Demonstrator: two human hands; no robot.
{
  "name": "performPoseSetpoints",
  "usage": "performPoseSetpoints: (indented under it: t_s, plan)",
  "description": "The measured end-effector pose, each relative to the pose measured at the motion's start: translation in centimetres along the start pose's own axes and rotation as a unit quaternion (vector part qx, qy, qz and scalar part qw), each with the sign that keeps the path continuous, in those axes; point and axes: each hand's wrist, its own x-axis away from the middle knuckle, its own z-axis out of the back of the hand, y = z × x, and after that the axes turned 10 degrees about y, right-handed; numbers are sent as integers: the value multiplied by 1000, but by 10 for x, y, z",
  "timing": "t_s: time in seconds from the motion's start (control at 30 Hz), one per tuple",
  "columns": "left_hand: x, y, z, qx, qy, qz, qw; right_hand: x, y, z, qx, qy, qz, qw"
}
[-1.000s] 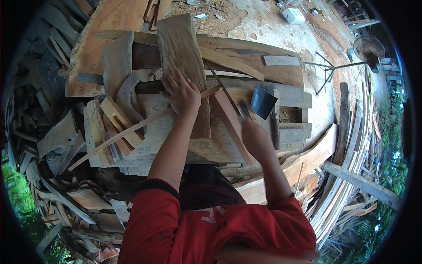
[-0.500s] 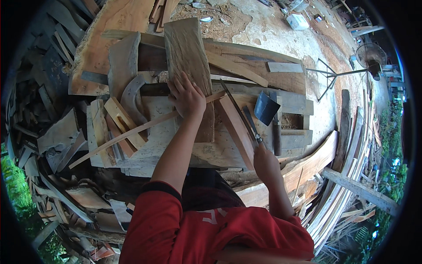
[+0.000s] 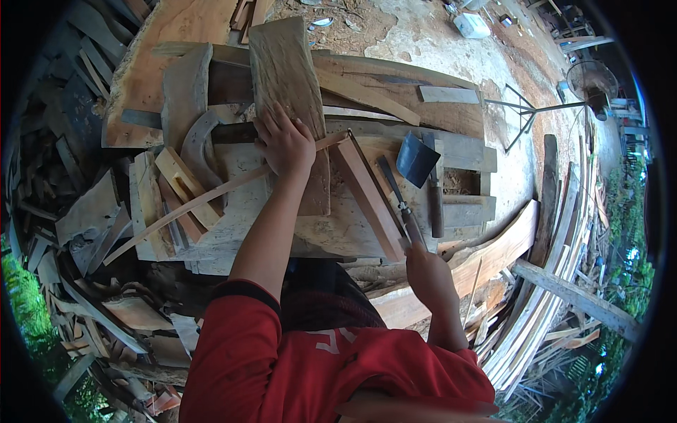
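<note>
On a wooden bench (image 3: 236, 229), toward eleven o'clock, the left hand (image 3: 288, 146) rests over a thin strip (image 3: 233, 187) crossing a rough plank (image 3: 285, 63); toward four, the right hand (image 3: 429, 273) grips a long narrow tool (image 3: 378, 186); toward two lies a dark blade (image 3: 417, 161).

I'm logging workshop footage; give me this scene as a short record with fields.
Left hand: flat over thin wooden strip and broad board
Right hand: gripping thin-bladed tool
Tool position: tip at the strip's right end
Beside tool: squared beam
Nearby: chisel-like tool, dark square-bladed tool
Floor beyond: metal stand, white container
</note>
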Motion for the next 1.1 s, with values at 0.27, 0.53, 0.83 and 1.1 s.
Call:
performPoseSetpoints:
  t_s: [0.27, 0.53, 0.83, 1.1]
  plan:
    - [-1, 0, -5, 10, 23, -6, 1000, -96, -30, -41, -63, 104, 81, 989]
    - [2, -8, 3, 23, 26, -3, 999, -22, 2, -23, -60, 40, 6, 997]
    - [1, -4, -1, 17, 3, 5, 1000, -111, -39, -53, -92, 113, 52, 988]
    - [3, -9, 3, -1, 25, 7, 1000, -45, -7, -23, -60, 37, 33, 997]
